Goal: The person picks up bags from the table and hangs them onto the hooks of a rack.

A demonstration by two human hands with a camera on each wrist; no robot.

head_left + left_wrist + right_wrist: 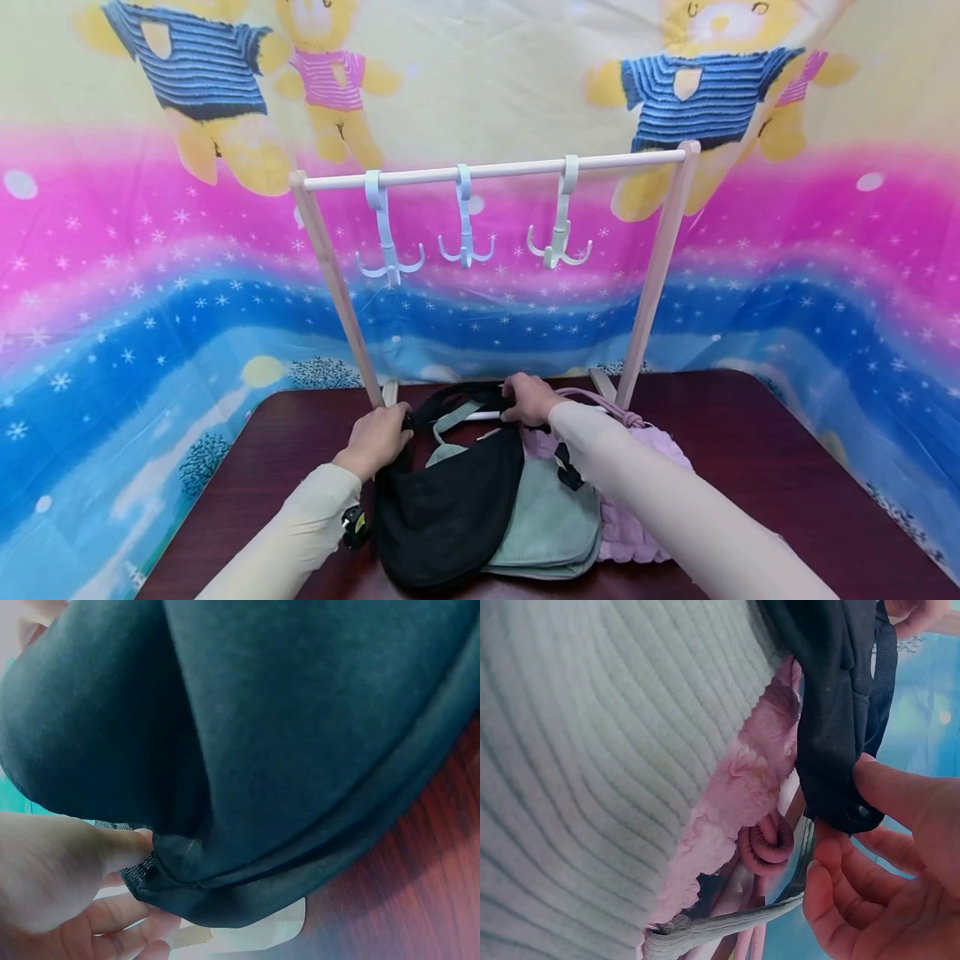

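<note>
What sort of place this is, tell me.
Likely an indoor staged tabletop set: a teddy-bear-print fabric backdrop hangs behind a dark wood-grain table, on which stands a wooden hanging rack.

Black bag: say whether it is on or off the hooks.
Off: the black bag partly covers the green bag, held by the left hand and right hand, while the hooks on the rail above carry nothing.

left hand (377, 436): fingers (120, 913) pinching, thumb opposed | right hand (531, 400): pinching, fingers curled | both arms (675, 492) outstretched
</note>
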